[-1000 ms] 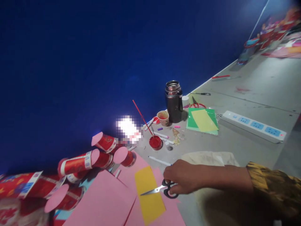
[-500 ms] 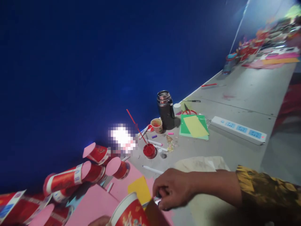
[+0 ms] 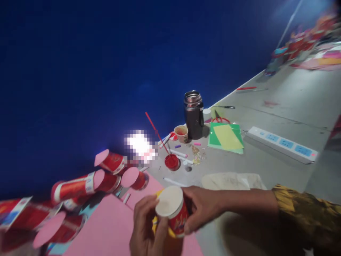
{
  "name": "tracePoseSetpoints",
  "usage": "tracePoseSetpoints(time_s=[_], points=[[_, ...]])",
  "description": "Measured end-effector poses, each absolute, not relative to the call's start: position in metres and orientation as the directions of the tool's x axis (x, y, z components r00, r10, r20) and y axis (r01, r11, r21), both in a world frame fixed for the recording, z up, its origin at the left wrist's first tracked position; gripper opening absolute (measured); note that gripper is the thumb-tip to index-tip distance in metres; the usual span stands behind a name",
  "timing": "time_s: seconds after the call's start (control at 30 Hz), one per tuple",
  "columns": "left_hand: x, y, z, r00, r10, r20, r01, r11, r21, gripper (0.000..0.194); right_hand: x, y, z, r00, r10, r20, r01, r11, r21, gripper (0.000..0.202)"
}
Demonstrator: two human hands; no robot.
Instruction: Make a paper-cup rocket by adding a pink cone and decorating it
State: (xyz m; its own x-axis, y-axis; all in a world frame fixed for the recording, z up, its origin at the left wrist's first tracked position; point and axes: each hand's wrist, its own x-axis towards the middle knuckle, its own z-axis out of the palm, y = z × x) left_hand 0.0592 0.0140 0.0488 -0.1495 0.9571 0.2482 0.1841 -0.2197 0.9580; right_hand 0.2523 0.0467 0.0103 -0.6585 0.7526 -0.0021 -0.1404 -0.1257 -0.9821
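Observation:
Between my hands is a red printed paper cup (image 3: 179,217), its pale round end tilted up toward me. My left hand (image 3: 147,225) grips its left side with bent fingers. On the other side, my right hand (image 3: 201,206) curls around the cup, thumb near its lower edge. Yellow paper (image 3: 154,224) shows around and below the cup; whether it touches the cup I cannot tell. Pink sheets (image 3: 106,224) lie under and left of the hands. Several red cups with pink paper discs (image 3: 130,176) lie on their sides at the left.
Beyond the hands stand an open pot of red paint (image 3: 172,162) with a red stick, a paper cup (image 3: 181,134) and a dark flask (image 3: 193,115). Markers (image 3: 179,153), green and yellow paper (image 3: 226,137), scissors (image 3: 220,119) and a power strip (image 3: 282,144) lie rightward. A blue wall backs the table.
The cup has come up from the lower edge and turned, showing its pale round end. My right hand no longer holds the small dark object and now grips the cup with my left.

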Motion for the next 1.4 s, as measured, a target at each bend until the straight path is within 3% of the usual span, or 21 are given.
tracePoseSetpoints(time_s=[0.1,0.17,0.33,0.47,0.57,0.7,0.8,0.93,1.07,1.23,1.4], points=[[0.066,0.008,0.040,-0.095,0.995,0.045,0.040,-0.041,0.998,0.066,0.257,0.045,0.014,-0.463,0.886,0.033,0.197,0.139,-0.971,0.073],[0.065,0.006,0.034,-0.039,0.998,0.040,0.012,-0.040,0.999,0.077,0.258,0.046,0.014,-0.420,0.906,0.058,0.405,0.244,-0.881,0.066],[0.053,0.005,0.026,0.039,0.999,0.038,0.095,-0.042,0.995,0.092,0.256,0.047,0.012,-0.496,0.868,-0.032,0.576,0.300,-0.761,0.064],[0.051,0.008,0.029,-0.036,0.999,0.011,0.048,-0.009,0.999,0.082,0.260,0.048,0.008,-0.508,0.861,-0.034,0.510,0.269,-0.817,0.079],[0.054,0.012,0.033,-0.067,0.983,-0.174,-0.230,0.154,0.961,0.081,0.264,0.049,0.004,-0.450,0.892,0.040,0.396,0.239,-0.887,0.097],[0.058,0.017,0.038,0.041,0.953,-0.300,-0.483,0.281,0.829,0.084,0.267,0.048,0.005,-0.385,0.922,-0.049,0.189,0.027,-0.982,0.083],[0.057,0.017,0.038,0.085,0.947,-0.309,-0.494,0.309,0.813,0.081,0.267,0.047,0.006,-0.371,0.927,-0.050,0.062,-0.029,-0.998,0.073],[0.050,0.015,0.039,0.125,0.940,-0.317,-0.466,0.337,0.818,0.078,0.269,0.048,0.007,-0.308,0.951,-0.004,0.088,0.024,-0.996,0.069],[0.043,0.010,0.041,0.145,0.937,-0.319,-0.480,0.348,0.805,0.064,0.270,0.048,0.013,-0.320,0.942,0.097,0.220,0.174,-0.960,0.061],[0.036,0.003,0.036,0.109,0.962,-0.252,-0.451,0.274,0.850,0.062,0.267,0.044,0.019,-0.379,0.890,0.253,0.235,0.358,-0.904,0.053],[0.031,0.004,0.035,0.125,0.971,-0.202,-0.351,0.233,0.907,0.057,0.269,0.043,0.015,-0.366,0.914,0.174,0.229,0.270,-0.935,0.061]])
